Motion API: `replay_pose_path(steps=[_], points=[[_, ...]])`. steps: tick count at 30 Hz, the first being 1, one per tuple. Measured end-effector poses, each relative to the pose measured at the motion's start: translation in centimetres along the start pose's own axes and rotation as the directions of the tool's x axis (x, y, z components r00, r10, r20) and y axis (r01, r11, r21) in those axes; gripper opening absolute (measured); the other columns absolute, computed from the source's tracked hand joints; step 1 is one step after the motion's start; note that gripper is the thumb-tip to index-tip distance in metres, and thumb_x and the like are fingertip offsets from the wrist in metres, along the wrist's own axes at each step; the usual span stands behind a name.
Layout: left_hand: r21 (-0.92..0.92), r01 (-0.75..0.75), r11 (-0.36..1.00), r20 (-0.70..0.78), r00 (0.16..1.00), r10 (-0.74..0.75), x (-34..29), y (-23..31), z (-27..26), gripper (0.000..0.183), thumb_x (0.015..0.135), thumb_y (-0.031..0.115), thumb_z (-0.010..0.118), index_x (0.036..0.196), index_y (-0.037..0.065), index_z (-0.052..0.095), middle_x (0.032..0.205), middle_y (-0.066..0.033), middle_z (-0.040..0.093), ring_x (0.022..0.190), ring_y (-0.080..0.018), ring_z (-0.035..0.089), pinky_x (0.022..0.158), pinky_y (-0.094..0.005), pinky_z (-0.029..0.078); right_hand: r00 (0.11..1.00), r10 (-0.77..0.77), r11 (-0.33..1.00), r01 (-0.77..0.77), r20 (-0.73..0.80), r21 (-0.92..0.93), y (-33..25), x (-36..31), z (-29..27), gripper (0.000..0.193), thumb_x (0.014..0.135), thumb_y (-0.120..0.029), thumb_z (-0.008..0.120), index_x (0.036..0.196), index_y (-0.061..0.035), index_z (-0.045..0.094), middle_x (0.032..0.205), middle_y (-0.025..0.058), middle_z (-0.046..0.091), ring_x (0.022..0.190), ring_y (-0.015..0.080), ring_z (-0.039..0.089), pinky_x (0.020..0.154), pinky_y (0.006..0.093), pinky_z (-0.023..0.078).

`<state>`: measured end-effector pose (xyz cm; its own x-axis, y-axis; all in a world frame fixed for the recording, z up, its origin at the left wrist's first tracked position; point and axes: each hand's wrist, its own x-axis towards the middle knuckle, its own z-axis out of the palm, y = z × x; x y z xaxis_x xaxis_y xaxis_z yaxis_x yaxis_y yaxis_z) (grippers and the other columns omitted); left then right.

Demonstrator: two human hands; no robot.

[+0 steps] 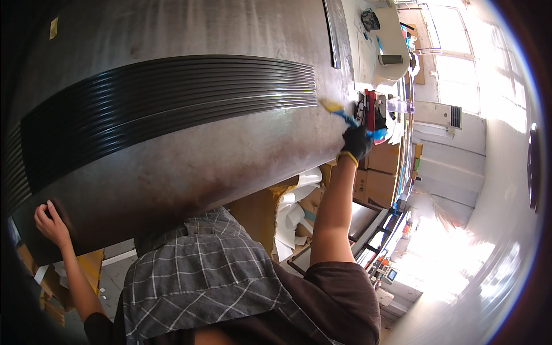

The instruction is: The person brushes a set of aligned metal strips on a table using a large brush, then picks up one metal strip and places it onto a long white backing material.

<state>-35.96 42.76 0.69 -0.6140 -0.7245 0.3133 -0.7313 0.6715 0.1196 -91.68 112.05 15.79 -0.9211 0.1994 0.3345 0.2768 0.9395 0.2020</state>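
Long black ribbed strips (172, 86) lie side by side across the dark tabletop (190, 155). My right hand (356, 142), in a black glove with a yellow cuff, is reached out over the table's right end. It is closed around a blue-handled brush (344, 117) whose yellow head is smeared by motion. That yellow end is just off the strips' right ends, and I cannot tell if it touches the table. My bare left hand (53, 223) rests on the near left edge of the table, fingers stretched out and holding nothing.
Another black strip (332, 34) lies at the far right of the tabletop. Beyond the right end stand a white table (391, 40) and a red-and-black object (371, 109). Cardboard boxes (382, 172) and an open carton (256, 221) with white sheets stand below the near edge.
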Motion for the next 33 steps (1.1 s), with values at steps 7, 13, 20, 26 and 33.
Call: replay_pose_path(steps=[7, 13, 20, 26, 33], points=[[-0.04, -0.018, 0.999, -0.027, 0.999, 0.017, 0.4, -1.1, 0.2, 0.03, 0.095, 0.033, 0.053, 0.1, 0.004, 0.059, 0.107, -0.0115, 0.058, 0.101, -0.0307, 0.054, 0.087, -0.0407, 0.041, 0.99, -0.103, 0.988, 0.114, 0.1, -0.109, -7.0, 2.0, 0.3, 0.024, 0.078, -0.033, 0.064, 0.088, -0.0113, 0.063, 0.082, 0.0192, 0.068, 0.081, 0.0366, 0.066, 0.068, 0.0468, 0.053], [-0.01, 0.03, 0.999, 0.005, 1.0, -0.03, 0.0, 0.3, -1.0, 0.029, 0.095, 0.033, 0.053, 0.1, 0.004, 0.059, 0.108, -0.0116, 0.058, 0.101, -0.031, 0.053, 0.087, -0.0412, 0.041, 0.998, -0.01, 1.0, 0.011, 0.059, -0.018, -0.6, -2.0, -1.7, 0.026, 0.069, -0.031, 0.074, 0.081, -0.0133, 0.06, 0.079, 0.0167, 0.066, 0.075, 0.0358, 0.065, 0.064, 0.0444, 0.052], [-0.078, -0.01, 0.997, 0.003, 1.0, 0.01, 0.7, 0.2, -0.2, 0.028, 0.095, 0.031, 0.053, 0.1, 0.004, 0.059, 0.11, -0.0119, 0.058, 0.101, -0.0313, 0.053, 0.088, -0.0415, 0.04, 0.994, 0.087, 0.829, -0.109, 0.066, 0.549, -16.7, -1.9, -0.3, 0.018, 0.071, -0.028, 0.07, 0.07, -0.0118, 0.063, 0.071, 0.0161, 0.066, 0.069, 0.0339, 0.066, 0.061, 0.0417, 0.053], [-0.084, 0.041, 0.996, 0.017, 0.999, -0.04, -0.1, 0.6, -0.5, 0.027, 0.095, 0.03, 0.054, 0.1, 0.004, 0.059, 0.109, -0.0111, 0.058, 0.101, -0.0298, 0.054, 0.089, -0.0409, 0.04, 0.971, -0.237, 0.968, 0.238, 0.018, -0.081, -8.6, -6.6, -2.3, 0.019, 0.07, -0.03, 0.07, 0.072, -0.0127, 0.064, 0.068, 0.0116, 0.066, 0.064, 0.0305, 0.066, 0.058, 0.0397, 0.054], [-0.138, -0.002, 0.99, 0.021, 1.0, 0.005, 0.3, 0.4, 0.1, 0.026, 0.095, 0.03, 0.055, 0.101, 0.005, 0.06, 0.11, -0.0104, 0.058, 0.101, -0.0287, 0.054, 0.09, -0.0403, 0.039, 0.988, -0.153, 0.917, 0.145, -0.008, 0.371, -15.8, -3.5, -0.2, 0.017, 0.071, -0.026, 0.068, 0.066, -0.0107, 0.062, 0.064, 0.0131, 0.065, 0.063, 0.0305, 0.065, 0.057, 0.0387, 0.053]])
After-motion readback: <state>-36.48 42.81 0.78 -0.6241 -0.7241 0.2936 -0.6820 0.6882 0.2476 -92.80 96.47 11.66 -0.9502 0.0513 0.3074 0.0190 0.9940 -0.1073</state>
